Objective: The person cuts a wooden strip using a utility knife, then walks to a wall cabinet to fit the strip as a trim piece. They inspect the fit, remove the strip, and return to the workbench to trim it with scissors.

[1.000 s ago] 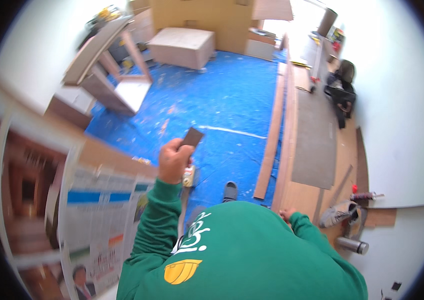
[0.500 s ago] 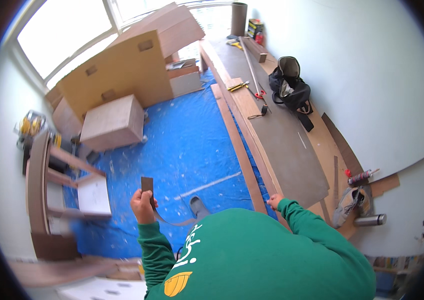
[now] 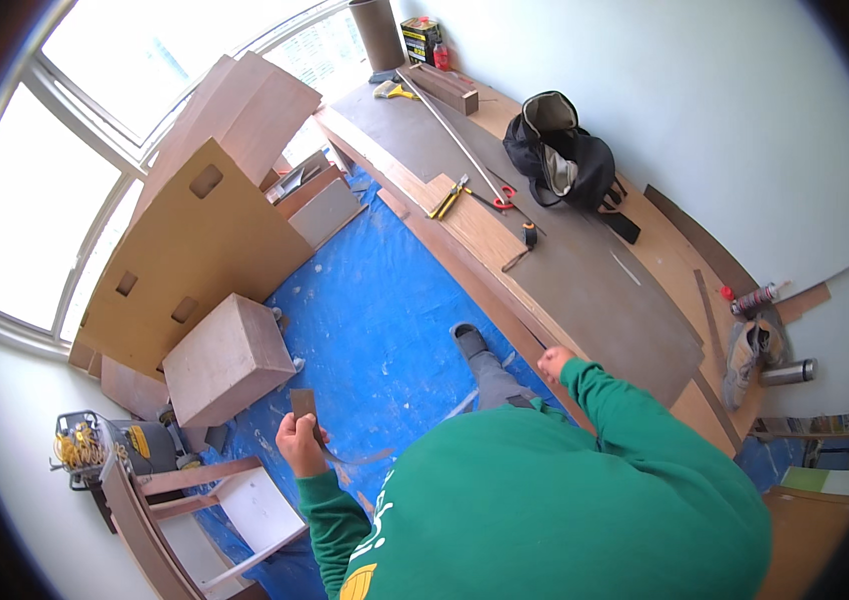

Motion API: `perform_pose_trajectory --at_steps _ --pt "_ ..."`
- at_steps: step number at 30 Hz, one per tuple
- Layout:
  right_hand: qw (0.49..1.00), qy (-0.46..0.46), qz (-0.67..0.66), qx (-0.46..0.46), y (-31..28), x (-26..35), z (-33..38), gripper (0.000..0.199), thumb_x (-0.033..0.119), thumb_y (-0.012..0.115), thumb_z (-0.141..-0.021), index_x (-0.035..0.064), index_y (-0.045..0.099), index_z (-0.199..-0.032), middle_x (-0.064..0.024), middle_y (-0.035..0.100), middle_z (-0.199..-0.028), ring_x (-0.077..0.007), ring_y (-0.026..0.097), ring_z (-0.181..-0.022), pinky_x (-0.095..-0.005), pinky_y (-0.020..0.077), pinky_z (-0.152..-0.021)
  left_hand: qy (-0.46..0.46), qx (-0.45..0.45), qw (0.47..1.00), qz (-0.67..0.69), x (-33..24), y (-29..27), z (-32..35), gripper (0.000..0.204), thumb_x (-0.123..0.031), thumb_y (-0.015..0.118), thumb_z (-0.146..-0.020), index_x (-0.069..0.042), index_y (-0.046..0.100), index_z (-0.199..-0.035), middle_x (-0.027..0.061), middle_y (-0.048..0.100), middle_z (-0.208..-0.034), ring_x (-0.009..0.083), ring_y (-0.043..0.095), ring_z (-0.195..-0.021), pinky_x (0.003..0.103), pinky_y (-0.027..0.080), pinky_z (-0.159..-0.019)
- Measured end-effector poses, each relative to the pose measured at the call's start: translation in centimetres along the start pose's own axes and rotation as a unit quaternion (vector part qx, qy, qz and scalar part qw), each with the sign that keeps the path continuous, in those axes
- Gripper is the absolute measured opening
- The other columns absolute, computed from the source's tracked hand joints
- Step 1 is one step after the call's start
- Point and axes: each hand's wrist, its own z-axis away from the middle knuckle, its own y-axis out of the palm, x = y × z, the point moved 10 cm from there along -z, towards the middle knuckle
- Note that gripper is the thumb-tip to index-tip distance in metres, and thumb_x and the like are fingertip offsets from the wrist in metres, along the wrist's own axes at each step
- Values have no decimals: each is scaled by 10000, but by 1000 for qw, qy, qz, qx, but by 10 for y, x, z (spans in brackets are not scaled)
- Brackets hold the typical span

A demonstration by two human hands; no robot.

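My left hand (image 3: 302, 446) grips a thin, flexible dark brown strip (image 3: 303, 402), like edge banding. Its flat end stands up above my fist, and the rest curves away low toward my body, where my sweatshirt hides it. My right hand (image 3: 553, 362), fingers curled, is over the long edge of the low bench (image 3: 635, 300) in this view. What it holds, if anything, does not show. Beyond it on the bench lie a tape measure (image 3: 530, 236), yellow-handled pliers (image 3: 448, 198) and a red-handled tool (image 3: 507, 196).
A black bag (image 3: 560, 150) sits open on the bench, with a brush (image 3: 395, 90) farther off. Blue sheeting (image 3: 375, 300) covers the floor. A wooden box (image 3: 230, 352), a large brown panel (image 3: 195, 260) and an open frame (image 3: 180, 500) stand to the left. Shoes (image 3: 745, 355) lie by a steel flask (image 3: 790, 372).
My view has turned toward the right, and a foot has stepped forward on the blue sheeting. The strip remains in my left hand; my right hand stays curled by the bench edge.
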Motion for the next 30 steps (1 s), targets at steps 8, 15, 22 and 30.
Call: perform_pose_trajectory --at_steps 8,15,22,30 --pt "977 -95 -47 -185 -118 222 -227 168 214 638 -880 49 665 -867 -104 640 -684 -229 658 -656 -407 545 -598 -41 -71 996 -24 4 56 -108 77 -97 558 -821 -56 542 -758 18 518 -625 118 502 -474 257 432 -436" --pt "926 19 269 -263 -188 303 -316 509 350 685 -858 94 558 -1279 -187 505 -1327 -373 578 -1123 -446 485 -969 -70 -100 991 -62 -16 98 -156 67 -94 552 -824 -49 544 -774 20 512 -612 121 503 -475 259 437 -437" --pt "931 33 340 -127 -207 328 -329 354 243 647 -871 79 642 -1185 -155 624 -1207 -352 635 -1059 -437 524 -898 -95 -88 987 -99 -21 136 -198 73 -108 546 -822 -60 535 -767 21 507 -603 127 494 -473 265 413 -419" --pt "934 -7 282 -219 -238 329 -327 319 190 660 -838 57 600 -1122 -176 573 -1236 -341 613 -1097 -443 522 -900 -104 -42 989 -100 -18 188 -234 67 -90 554 -826 -46 555 -776 28 529 -631 125 512 -493 264 439 -447"
